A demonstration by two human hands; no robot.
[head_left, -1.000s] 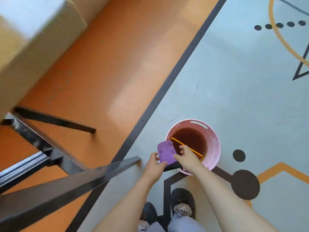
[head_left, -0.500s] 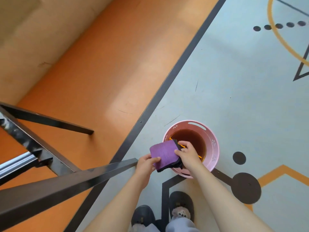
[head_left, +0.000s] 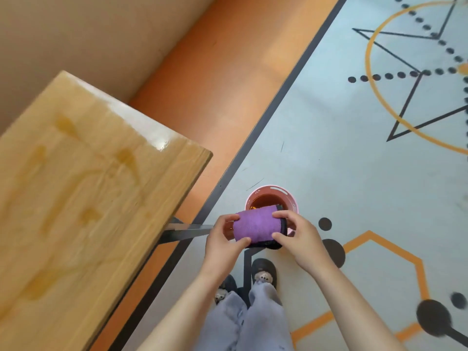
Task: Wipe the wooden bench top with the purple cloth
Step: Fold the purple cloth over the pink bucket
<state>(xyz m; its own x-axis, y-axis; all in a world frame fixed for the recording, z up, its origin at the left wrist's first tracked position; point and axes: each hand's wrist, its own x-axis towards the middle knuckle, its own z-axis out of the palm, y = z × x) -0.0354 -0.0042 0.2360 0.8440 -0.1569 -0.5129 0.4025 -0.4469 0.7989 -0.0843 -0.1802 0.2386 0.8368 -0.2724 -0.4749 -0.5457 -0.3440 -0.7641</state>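
Head view, looking straight down. I see both hands in front of the body, just below frame centre, holding the purple cloth (head_left: 257, 228) between them, clear of both floor and bench. The cloth is folded into a thick pad, purple face up, with dark edging along its 3 and 6 o'clock sides.

Left hand (head_left: 222, 243) grips the cloth's 9 o'clock end, thumb pressed on the near edge and fingers curled over the far edge. Right hand (head_left: 302, 239) grips the 3 o'clock end, thumb on the near edge and index finger hooked over the far corner. The hands do not touch each other.

Pink bucket (head_left: 271, 187) stands on the floor at 12 o'clock of the cloth, its near half hidden behind cloth and hands; the inside looks brownish.

Wooden bench top (head_left: 101, 186) lies at 9 o'clock of the hands, apart from the cloth. It has darker amber streaks and patches, and glare along its far edge. A dark metal bar (head_left: 187, 230) shows under the bench corner, ending near the left hand.

Dark shoes (head_left: 264, 268) are at 6 o'clock of the cloth, on the grey patterned floor (head_left: 329, 148).
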